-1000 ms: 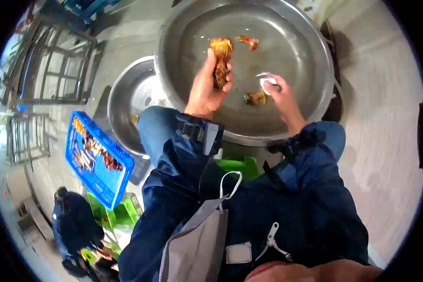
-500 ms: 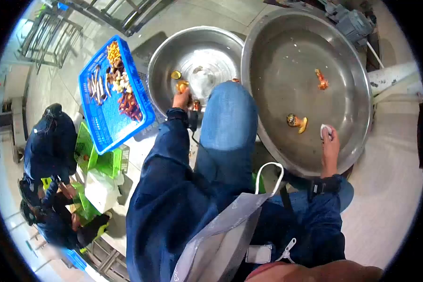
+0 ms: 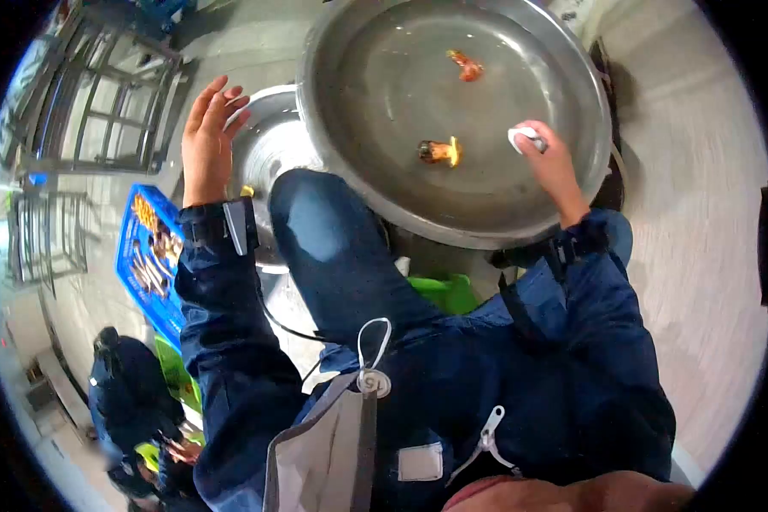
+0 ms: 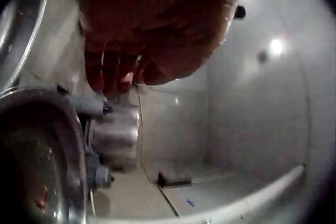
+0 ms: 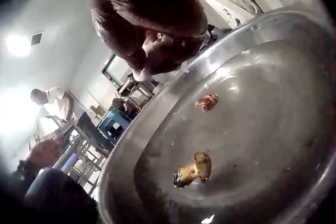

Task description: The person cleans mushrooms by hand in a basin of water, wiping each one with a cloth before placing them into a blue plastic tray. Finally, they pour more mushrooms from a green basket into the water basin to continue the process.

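Note:
My left hand [image 3: 212,145] is raised at the left edge of the smaller metal basin [image 3: 277,136], fingers loosely bent and holding nothing. In the left wrist view the fingers [image 4: 107,74] hang down, also with nothing in them. Over the large metal basin [image 3: 452,235] of water, my right hand [image 3: 555,166] pinches a small white wad [image 3: 518,136], its material unclear. A mushroom [image 3: 438,152] with a yellow cap and brown stem lies in the water left of that hand. Farther back lies a reddish mushroom [image 3: 467,66]. Part of a yellow piece [image 3: 247,190] shows in the smaller basin.
A blue basket [image 3: 166,311] with sorted piles of mushrooms stands at the left, partly behind my sleeve. Metal frames [image 3: 115,107] stand beyond it. Another person [image 3: 132,384] is at the lower left near a green crate [image 3: 172,371]. My knee [image 3: 316,213] is between the basins.
The left hand has carried a mushroom from the large basin to the smaller one, released it and lifted away. The right hand still pinches the white wad. The view swung left and back.

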